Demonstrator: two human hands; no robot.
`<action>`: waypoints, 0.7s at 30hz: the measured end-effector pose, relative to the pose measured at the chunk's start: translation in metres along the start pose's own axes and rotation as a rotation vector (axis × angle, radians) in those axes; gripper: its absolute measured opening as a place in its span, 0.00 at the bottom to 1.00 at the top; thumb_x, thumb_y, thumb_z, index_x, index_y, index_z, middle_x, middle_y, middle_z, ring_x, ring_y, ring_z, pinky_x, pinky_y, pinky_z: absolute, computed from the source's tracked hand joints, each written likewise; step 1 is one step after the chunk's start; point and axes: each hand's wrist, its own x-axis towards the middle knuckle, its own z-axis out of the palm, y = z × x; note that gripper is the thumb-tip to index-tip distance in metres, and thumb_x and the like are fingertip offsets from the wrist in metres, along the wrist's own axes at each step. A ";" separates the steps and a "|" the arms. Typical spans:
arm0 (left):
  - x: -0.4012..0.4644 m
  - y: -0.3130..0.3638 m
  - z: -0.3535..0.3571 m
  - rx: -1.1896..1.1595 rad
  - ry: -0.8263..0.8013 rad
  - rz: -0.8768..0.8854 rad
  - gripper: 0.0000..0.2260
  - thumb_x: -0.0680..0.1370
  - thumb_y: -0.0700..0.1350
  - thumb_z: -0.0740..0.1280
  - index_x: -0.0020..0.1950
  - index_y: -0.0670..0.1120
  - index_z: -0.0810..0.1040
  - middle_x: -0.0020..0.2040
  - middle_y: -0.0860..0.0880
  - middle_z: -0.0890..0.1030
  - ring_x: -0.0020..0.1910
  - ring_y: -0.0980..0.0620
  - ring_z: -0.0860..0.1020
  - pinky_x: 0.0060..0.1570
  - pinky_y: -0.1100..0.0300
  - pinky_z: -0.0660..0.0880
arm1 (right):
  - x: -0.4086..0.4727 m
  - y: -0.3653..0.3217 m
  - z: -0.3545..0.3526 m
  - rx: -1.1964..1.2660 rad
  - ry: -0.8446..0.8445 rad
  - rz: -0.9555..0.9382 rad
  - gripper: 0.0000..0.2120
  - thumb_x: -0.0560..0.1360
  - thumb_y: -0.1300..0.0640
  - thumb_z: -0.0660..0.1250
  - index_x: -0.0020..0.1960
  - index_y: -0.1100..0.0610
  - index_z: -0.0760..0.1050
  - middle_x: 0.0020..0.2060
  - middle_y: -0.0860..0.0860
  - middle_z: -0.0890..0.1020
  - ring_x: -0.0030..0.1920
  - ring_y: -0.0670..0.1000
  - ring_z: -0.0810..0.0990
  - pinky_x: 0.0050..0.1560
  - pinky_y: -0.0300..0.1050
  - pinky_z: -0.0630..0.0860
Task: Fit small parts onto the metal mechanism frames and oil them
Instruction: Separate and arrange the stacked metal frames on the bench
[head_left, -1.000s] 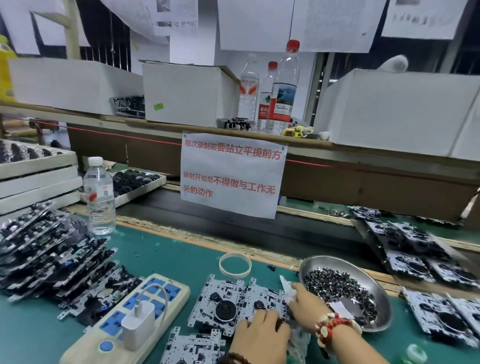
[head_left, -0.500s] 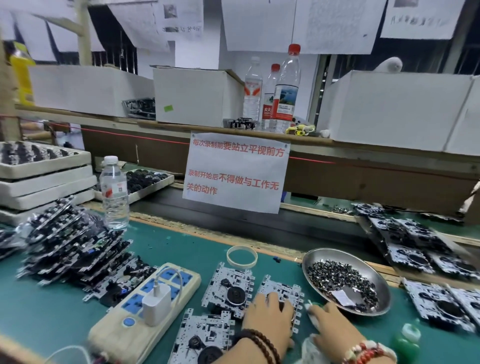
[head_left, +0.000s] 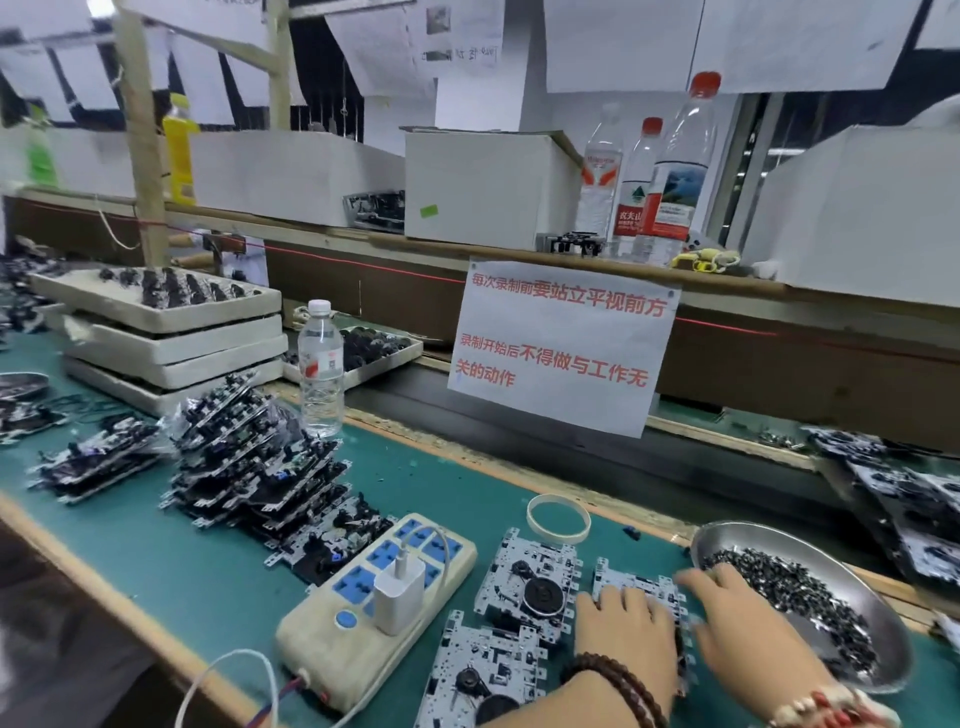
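The job looks to be in its long middle. On the left of the green desk (head_left: 218, 566) a big leaning stack of frames (head_left: 249, 467) waits, with a lower stack (head_left: 98, 460) beyond it; whether those are finished or still to do cannot be told from here. More frames (head_left: 904, 499) lie on the far right, past the conveyor belt (head_left: 519, 431). Three frames lie flat in front of the person: one with a black wheel (head_left: 530, 582), one nearer the desk's edge (head_left: 478, 670), and a third (head_left: 636, 587) under the hands. The left hand (head_left: 623, 634) lies flat on that third frame with fingers straight, pressing it down and gripping nothing. The right hand (head_left: 748, 629) reaches over the rim of the metal dish (head_left: 883, 670) of small dark parts (head_left: 795, 592), fingers spread and relaxed, blurred; it seems empty, so I judge a part is about to be picked. No oil bottle is in view, so oiling seems still ahead.

Behind the belt runs a wooden shelf (head_left: 363, 241) with white boxes (head_left: 483, 182), water bottles (head_left: 670, 171) and a paper notice (head_left: 561, 348). Stacked trays (head_left: 171, 332), a water bottle (head_left: 321, 369), a power strip (head_left: 379, 608) and a tape ring (head_left: 558, 518) share the desk
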 end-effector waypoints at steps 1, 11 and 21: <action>-0.002 -0.003 -0.003 -0.004 0.020 -0.007 0.19 0.82 0.43 0.51 0.72 0.39 0.57 0.70 0.37 0.61 0.68 0.38 0.59 0.64 0.38 0.55 | 0.008 -0.011 -0.003 0.056 0.053 -0.023 0.20 0.79 0.58 0.55 0.69 0.47 0.60 0.62 0.47 0.67 0.55 0.46 0.73 0.55 0.37 0.69; -0.020 -0.099 -0.064 0.176 0.252 -0.282 0.19 0.79 0.45 0.55 0.70 0.44 0.62 0.69 0.41 0.61 0.71 0.39 0.53 0.61 0.28 0.35 | 0.062 -0.109 -0.023 0.353 0.135 -0.257 0.16 0.79 0.60 0.57 0.65 0.50 0.68 0.60 0.49 0.74 0.59 0.49 0.74 0.57 0.40 0.69; -0.039 -0.259 -0.077 0.008 0.164 -0.907 0.31 0.80 0.52 0.58 0.76 0.53 0.41 0.76 0.43 0.38 0.73 0.36 0.37 0.53 0.19 0.44 | 0.102 -0.184 -0.019 0.395 0.095 -0.368 0.21 0.79 0.61 0.57 0.71 0.52 0.62 0.64 0.51 0.73 0.59 0.50 0.75 0.56 0.41 0.70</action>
